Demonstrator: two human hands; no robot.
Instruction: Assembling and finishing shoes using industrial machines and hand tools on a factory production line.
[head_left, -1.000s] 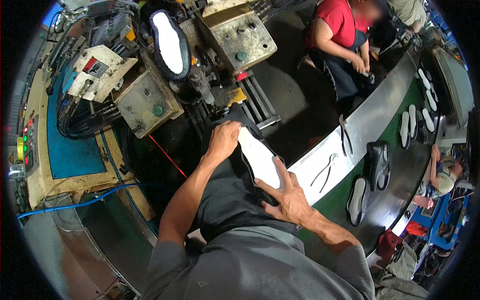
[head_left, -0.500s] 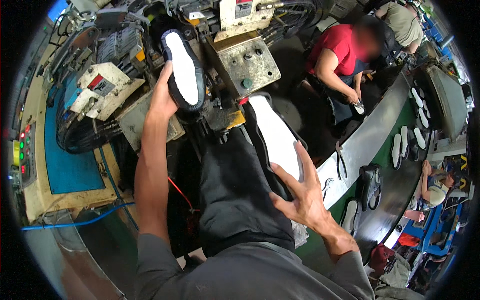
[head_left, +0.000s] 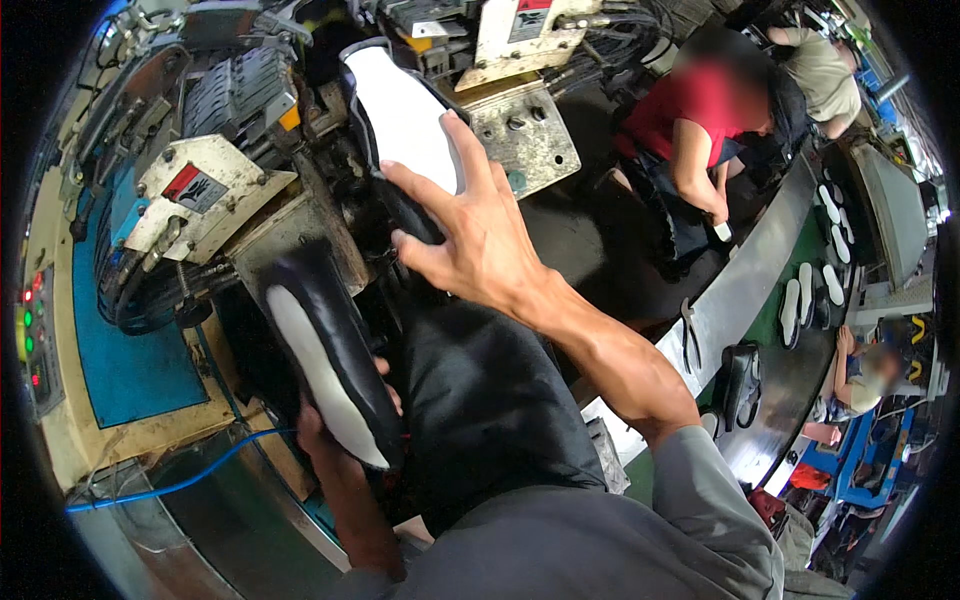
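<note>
My right hand [head_left: 482,238] grips a black shoe upper with a white sole board [head_left: 405,115], thumb and fingers wrapped over its near end. That upper is at the machine's work spot, at the top centre, toe-to-heel line pointing away from me. Lower left, my left hand [head_left: 318,432] is closed round a second black shoe upper [head_left: 345,345], tilted so its pale bottom and glossy black side show. Much of the left hand is hidden behind this shoe, with fingertips showing at its right edge.
Machine heads with a white plate [head_left: 205,190] and a metal control box [head_left: 530,135] stand ahead. At right, a conveyor [head_left: 770,390] carries several shoes and a metal ledge holds pincers [head_left: 690,335]. A co-worker in red [head_left: 690,115] sits beyond. A blue hose [head_left: 190,490] runs lower left.
My left hand has drawn its shoe from the machine back toward me and tilted it. My right hand has carried the other shoe forward and left to the machine.
</note>
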